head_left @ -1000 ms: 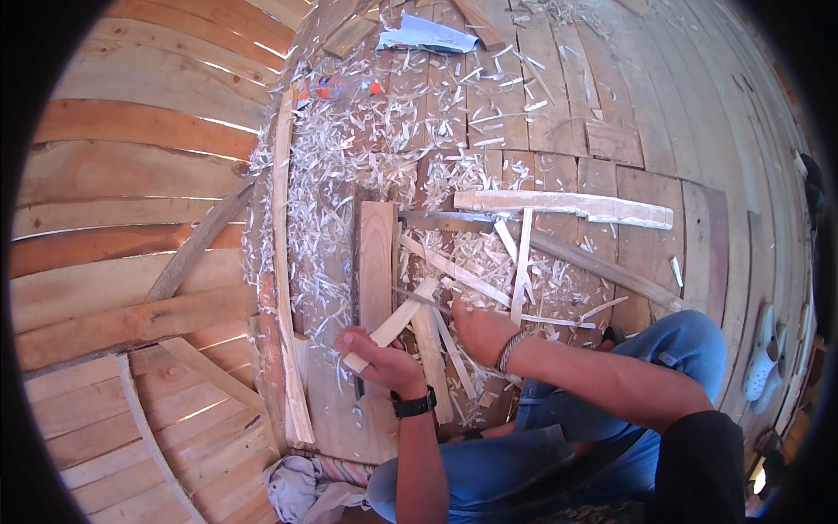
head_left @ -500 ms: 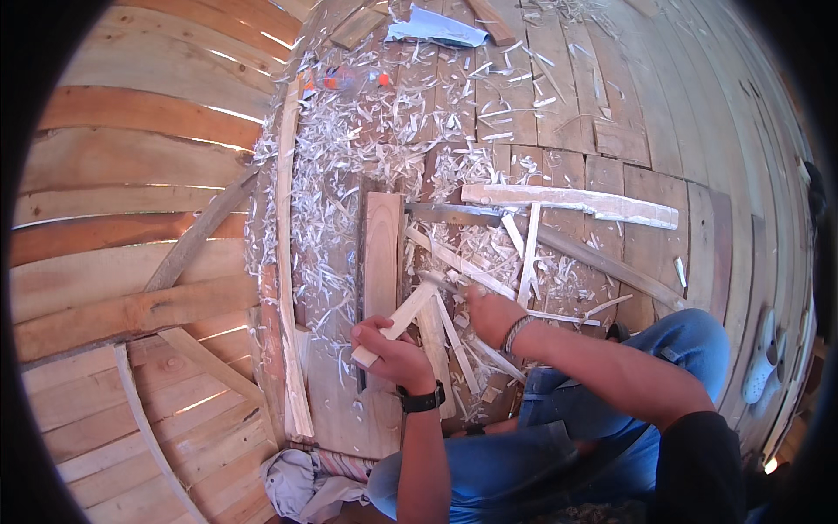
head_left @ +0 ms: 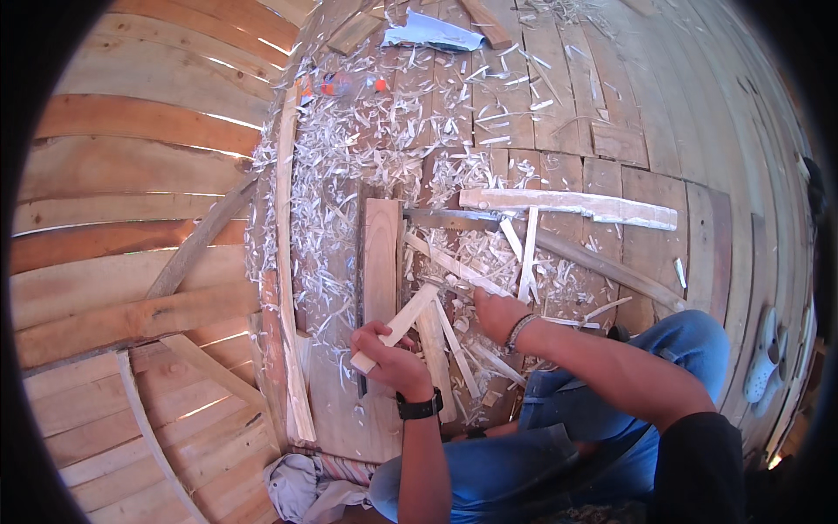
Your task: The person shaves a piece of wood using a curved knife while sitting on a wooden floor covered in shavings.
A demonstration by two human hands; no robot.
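My left hand (head_left: 394, 360) is closed round the near end of a pale wooden stick (head_left: 408, 318), which slants up and away to the right. In my right hand (head_left: 499, 316) is a knife, its handle mostly covered by my fingers. The knife's short blade (head_left: 452, 286) lies at the far end of the stick. Beneath my hands are a flat brown plank (head_left: 382, 253) and several split pale wood strips (head_left: 456, 345). A toothed saw blade (head_left: 449, 220) rests just beyond them, beside a long wooden pole (head_left: 602, 260).
Pale shavings (head_left: 336, 175) cover much of the plank floor. A rough-edged wood piece (head_left: 567, 205) lies beyond my right hand. Board walls rise at left. Farther off are a light blue sheet (head_left: 432, 31) and a bottle (head_left: 336, 85); clogs (head_left: 762, 362) stand right, grey cloth (head_left: 301, 485) near left.
My right hand and the knife have shifted very slightly rightward and nearer. The stick's far end has dipped a little; both grips are the same.
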